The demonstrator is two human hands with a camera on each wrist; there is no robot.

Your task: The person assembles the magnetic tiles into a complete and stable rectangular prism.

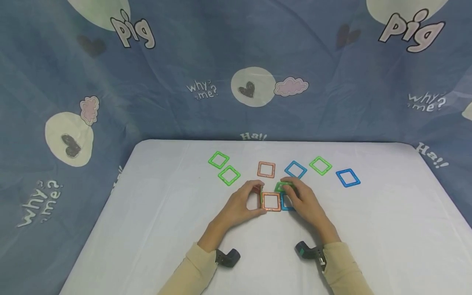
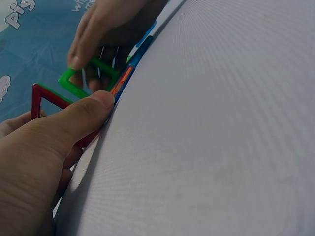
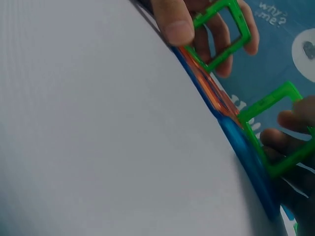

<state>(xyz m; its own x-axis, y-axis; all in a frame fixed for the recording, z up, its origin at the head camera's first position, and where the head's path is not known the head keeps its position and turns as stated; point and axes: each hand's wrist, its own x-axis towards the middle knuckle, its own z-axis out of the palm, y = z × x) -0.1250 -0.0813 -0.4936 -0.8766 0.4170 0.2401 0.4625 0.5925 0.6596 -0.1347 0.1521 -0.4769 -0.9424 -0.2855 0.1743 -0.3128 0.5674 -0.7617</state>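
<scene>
An orange square magnetic tile frame lies flat on the table beside a blue tile on its right. My left hand holds an upright green tile at the orange tile's left edge. A red tile stands against that green one, within the same grip. The left thumb rests by the orange tile's edge. Above the blue tile my right hand pinches another green tile, tilted up. The right fingers partly cover the blue tile, so whether the green tile touches it I cannot tell.
Behind the hands lie several loose tiles: two green at left, one orange, a light blue one, a green one and a darker blue one at right. The white table ends at a patterned blue cloth.
</scene>
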